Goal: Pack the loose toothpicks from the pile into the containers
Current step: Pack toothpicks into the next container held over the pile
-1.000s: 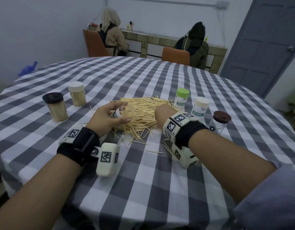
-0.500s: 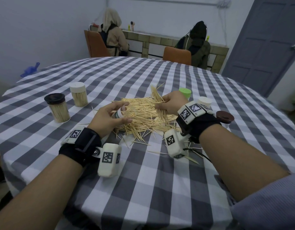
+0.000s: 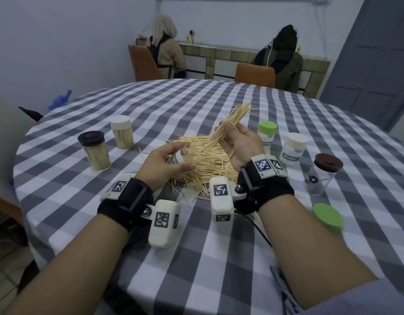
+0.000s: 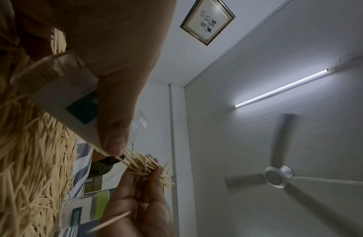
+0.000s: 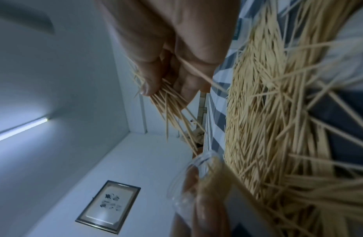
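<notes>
A pile of loose toothpicks (image 3: 203, 160) lies mid-table on the checked cloth. My left hand (image 3: 168, 163) grips a clear, lidless container (image 3: 185, 155) tilted on its side over the pile, its mouth toward the right; the same container (image 4: 62, 94) and its rim (image 5: 196, 162) show in the wrist views. My right hand (image 3: 236, 142), palm up above the pile, pinches a bunch of toothpicks (image 3: 232, 123) that fans up and to the right; the bunch (image 5: 172, 102) sticks out past thumb and fingers, and also shows as the bunch (image 4: 148, 166).
Two filled, capped containers (image 3: 95, 151) (image 3: 122, 131) stand left of the pile. To the right stand a green-lidded container (image 3: 267, 137), a white-lidded one (image 3: 293, 148) and a brown-lidded one (image 3: 321, 173). A loose green lid (image 3: 328, 218) lies near the right edge. Two people sit at a far counter.
My right hand has lifted off the pile with a bunch of toothpicks and turned palm up. The left hand keeps the container tilted in about the same place.
</notes>
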